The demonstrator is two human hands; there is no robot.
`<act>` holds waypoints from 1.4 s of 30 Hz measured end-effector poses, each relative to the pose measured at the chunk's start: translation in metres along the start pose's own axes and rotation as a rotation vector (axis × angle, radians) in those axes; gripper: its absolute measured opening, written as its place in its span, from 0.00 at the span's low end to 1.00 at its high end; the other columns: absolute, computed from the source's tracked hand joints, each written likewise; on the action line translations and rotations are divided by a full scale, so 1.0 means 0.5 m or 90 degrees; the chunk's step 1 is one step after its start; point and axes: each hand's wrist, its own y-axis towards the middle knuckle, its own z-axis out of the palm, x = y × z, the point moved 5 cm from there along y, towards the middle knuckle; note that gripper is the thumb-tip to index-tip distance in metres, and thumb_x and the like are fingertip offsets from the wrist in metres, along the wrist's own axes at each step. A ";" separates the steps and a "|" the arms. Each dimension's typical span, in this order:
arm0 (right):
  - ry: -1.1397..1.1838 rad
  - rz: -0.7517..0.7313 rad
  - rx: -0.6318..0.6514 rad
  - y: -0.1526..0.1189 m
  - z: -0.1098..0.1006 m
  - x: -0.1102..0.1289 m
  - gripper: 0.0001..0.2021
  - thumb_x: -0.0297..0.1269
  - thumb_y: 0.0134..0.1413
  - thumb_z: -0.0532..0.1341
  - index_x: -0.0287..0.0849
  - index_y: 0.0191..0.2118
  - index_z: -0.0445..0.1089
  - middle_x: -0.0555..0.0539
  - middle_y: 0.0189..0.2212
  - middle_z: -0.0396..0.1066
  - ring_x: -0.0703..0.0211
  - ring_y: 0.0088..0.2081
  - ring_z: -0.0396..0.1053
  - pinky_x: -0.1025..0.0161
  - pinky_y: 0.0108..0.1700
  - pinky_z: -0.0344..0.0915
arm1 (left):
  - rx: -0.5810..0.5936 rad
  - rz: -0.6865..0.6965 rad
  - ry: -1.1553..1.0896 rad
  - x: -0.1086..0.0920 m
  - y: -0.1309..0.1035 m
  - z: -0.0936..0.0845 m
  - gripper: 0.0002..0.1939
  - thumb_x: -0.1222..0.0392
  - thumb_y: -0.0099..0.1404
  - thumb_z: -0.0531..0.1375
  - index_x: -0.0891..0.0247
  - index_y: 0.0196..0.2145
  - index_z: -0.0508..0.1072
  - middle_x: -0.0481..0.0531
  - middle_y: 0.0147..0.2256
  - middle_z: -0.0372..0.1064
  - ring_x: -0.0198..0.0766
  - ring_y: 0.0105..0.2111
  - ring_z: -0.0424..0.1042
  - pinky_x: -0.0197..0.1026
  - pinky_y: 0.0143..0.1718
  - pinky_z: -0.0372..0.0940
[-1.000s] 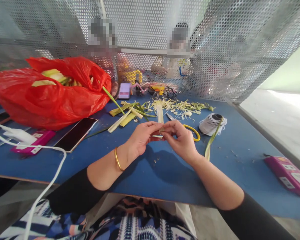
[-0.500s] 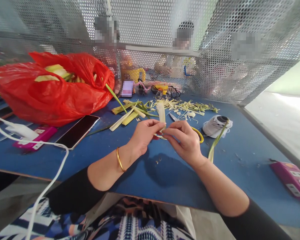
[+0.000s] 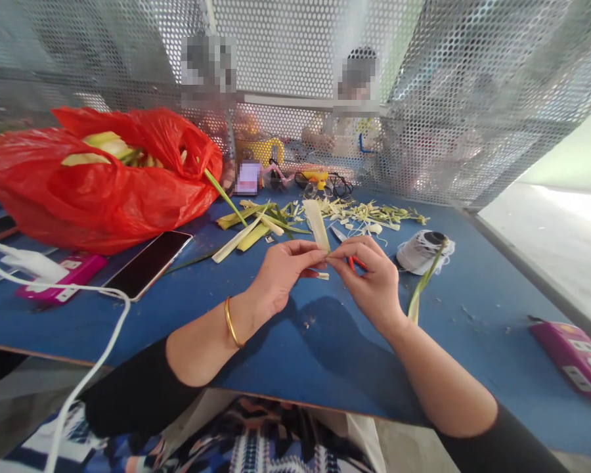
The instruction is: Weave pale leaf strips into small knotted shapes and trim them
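Note:
Between my two hands a pale leaf strip stands up, broad at its top and narrow where the fingers pinch it. My left hand, with a gold bangle at the wrist, is closed on the strip's lower end. Opposite it, my right hand pinches the same end, fingertips almost touching the left thumb. Scissors with red showing at the handle lie partly hidden behind my right hand. Cut leaves and a heap of trimmings lie just beyond the hands.
A red plastic bag of leaves stands at the left, near a dark phone and a pink power strip with a white cable. Right of my hands are a spool of white thread and another power strip. A perforated metal screen rises behind.
The leaf strip has tilted to the left at its top. My right hand has turned slightly, and both hands still pinch the strip's lower end. The view has shifted a little.

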 end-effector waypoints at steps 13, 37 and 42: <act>0.128 0.221 0.006 -0.001 0.011 -0.026 0.05 0.36 0.45 0.65 0.44 0.27 0.69 0.53 0.23 0.71 0.63 0.26 0.67 0.63 0.32 0.64 | 0.004 0.093 0.122 -0.010 -0.003 0.001 0.14 0.53 0.45 0.73 0.63 0.24 0.77 0.48 0.24 0.72 0.33 0.27 0.68 0.35 0.27 0.61; 0.284 0.309 0.055 -0.004 0.021 -0.050 0.11 0.39 0.46 0.68 0.45 0.32 0.66 0.55 0.22 0.71 0.63 0.26 0.70 0.62 0.33 0.69 | 0.027 0.043 0.129 -0.002 0.002 0.005 0.06 0.61 0.53 0.68 0.64 0.25 0.74 0.48 0.24 0.71 0.33 0.25 0.71 0.36 0.27 0.63; 0.210 0.215 0.050 -0.003 0.018 -0.029 0.05 0.35 0.50 0.65 0.45 0.31 0.66 0.55 0.24 0.68 0.65 0.26 0.68 0.63 0.32 0.68 | 0.006 0.040 0.102 -0.004 0.006 0.001 0.05 0.64 0.51 0.68 0.64 0.25 0.75 0.47 0.22 0.71 0.31 0.22 0.68 0.35 0.24 0.60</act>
